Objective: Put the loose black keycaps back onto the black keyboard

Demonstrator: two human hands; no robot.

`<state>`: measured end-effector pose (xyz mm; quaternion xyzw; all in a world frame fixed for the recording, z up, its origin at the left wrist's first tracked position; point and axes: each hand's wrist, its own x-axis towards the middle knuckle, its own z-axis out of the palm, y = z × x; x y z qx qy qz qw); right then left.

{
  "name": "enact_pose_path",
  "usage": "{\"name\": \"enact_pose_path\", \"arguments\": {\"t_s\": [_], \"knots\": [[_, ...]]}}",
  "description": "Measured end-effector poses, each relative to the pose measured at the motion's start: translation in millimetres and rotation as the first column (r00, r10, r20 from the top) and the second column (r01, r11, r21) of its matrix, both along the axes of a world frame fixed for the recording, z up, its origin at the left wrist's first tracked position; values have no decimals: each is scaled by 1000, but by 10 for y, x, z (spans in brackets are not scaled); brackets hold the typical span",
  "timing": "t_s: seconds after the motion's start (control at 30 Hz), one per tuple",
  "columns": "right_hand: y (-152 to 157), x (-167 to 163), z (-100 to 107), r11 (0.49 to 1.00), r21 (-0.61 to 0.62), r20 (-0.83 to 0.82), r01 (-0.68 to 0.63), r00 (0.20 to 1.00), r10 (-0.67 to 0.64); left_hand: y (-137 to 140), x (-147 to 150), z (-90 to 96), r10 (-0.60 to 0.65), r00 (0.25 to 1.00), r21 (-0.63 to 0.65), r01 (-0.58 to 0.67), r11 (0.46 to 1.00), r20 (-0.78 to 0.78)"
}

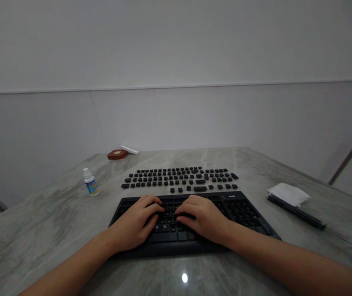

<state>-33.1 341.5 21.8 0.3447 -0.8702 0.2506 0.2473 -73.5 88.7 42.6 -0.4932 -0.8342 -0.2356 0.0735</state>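
Note:
A black keyboard point(176, 248) lies in front of me on the table. Some keycaps sit on its lower rows, and many other key positions look bare. My left hand point(139, 220) rests over the left-middle part, fingers bent and apart, the thumb separated from the index finger. My right hand point(205, 218) lies just right of centre on the keys, its index finger and thumb pointing left with a gap between them. The fingertips of both hands come close together near the middle. Nothing can be made out in either hand. Behind the keyboard, loose black keycaps point(199, 188) stand in rows.
At the left stands a small white spray bottle point(91, 184) with a blue label. A reddish-brown box point(117, 154) and a white strip point(129, 150) lie at the back left. On the right, a white cloth point(288, 194) touches a long black bar point(295, 211). A wall point(176, 119) rises behind the grey marbled table point(40, 238).

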Motion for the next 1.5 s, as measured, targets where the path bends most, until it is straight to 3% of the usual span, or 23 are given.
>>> {"name": "enact_pose_path", "arguments": {"t_s": [0.23,0.47,0.9,1.5], "knots": [[-27,83,37,999,-22,-102,-37,994,35,-24,25,24,-68,998,22,68,997,2],[-33,121,19,985,36,-52,-168,984,170,15,139,104,-241,970,34,241,970,-14],[-46,87,70,967,2,-148,-253,957,251,7,153,115,-249,969,19,249,968,-5],[-42,64,56,962,26,-81,-273,958,274,21,146,104,-237,971,13,237,971,-10]]}}
